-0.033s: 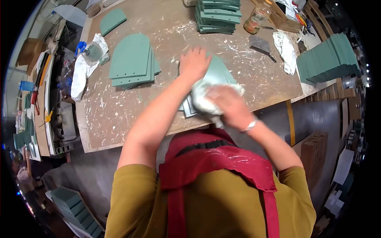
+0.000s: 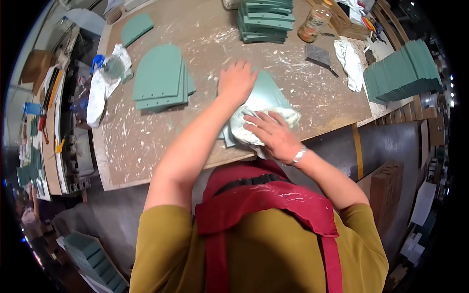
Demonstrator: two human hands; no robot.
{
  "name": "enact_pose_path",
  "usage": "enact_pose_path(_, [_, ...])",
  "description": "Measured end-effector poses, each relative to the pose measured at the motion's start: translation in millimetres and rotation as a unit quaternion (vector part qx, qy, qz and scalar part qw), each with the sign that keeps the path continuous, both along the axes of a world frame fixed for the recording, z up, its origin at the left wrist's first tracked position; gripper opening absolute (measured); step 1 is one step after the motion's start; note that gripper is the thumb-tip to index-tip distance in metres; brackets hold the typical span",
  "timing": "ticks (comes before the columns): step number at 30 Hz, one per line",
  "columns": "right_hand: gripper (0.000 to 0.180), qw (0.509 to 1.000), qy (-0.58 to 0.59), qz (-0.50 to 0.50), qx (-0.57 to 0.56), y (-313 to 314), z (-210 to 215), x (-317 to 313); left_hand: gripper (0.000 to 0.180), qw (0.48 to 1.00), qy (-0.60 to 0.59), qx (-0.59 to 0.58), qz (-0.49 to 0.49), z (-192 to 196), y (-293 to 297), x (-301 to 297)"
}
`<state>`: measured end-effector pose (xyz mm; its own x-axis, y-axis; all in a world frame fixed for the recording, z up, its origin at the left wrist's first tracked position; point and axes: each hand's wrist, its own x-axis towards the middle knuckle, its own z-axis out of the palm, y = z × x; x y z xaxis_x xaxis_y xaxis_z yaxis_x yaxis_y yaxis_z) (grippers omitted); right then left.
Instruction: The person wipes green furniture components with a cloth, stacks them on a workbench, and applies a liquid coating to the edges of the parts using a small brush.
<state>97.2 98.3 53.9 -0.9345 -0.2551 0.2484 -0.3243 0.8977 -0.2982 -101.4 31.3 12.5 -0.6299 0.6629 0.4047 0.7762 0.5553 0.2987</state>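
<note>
As the left hand (image 2: pixel 238 82) rests open on the green panel (image 2: pixel 264 92) near the surface's (image 2: pixel 129 151) front edge, the right hand (image 2: pixel 277 136), fingers spread, presses a soft cloth (image 2: pixel 240 133) there. Partly hidden, the panel seems light, stiff, perhaps slick: hold its edges. Flecked surface, grey floor (image 2: pixel 337 154) below.

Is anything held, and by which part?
Right hand lies over the white cloth, near its middle; any grip can't be told. Left hand rests flat on the green panel, gripping nothing.

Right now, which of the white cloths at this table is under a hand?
The crumpled middle cloth, beneath the right hand; the left-side cloth and the right-side cloth have no hand on them.
</note>
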Motion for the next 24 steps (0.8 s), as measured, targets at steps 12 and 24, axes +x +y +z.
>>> enact_pose_path(12, [0.039,0.980,-0.030,-0.090,-0.173,51.1,-17.5,-6.9,0.028,0.995,-0.070,-0.040,-0.066,6.5,-0.2,2.7])
enact_pose_path(24, [0.048,0.905,-0.140,-0.253,-0.312,112.7,-7.2,-37.4,0.052,0.963,-0.087,-0.102,-0.235,25.3,-48.7,102.7])
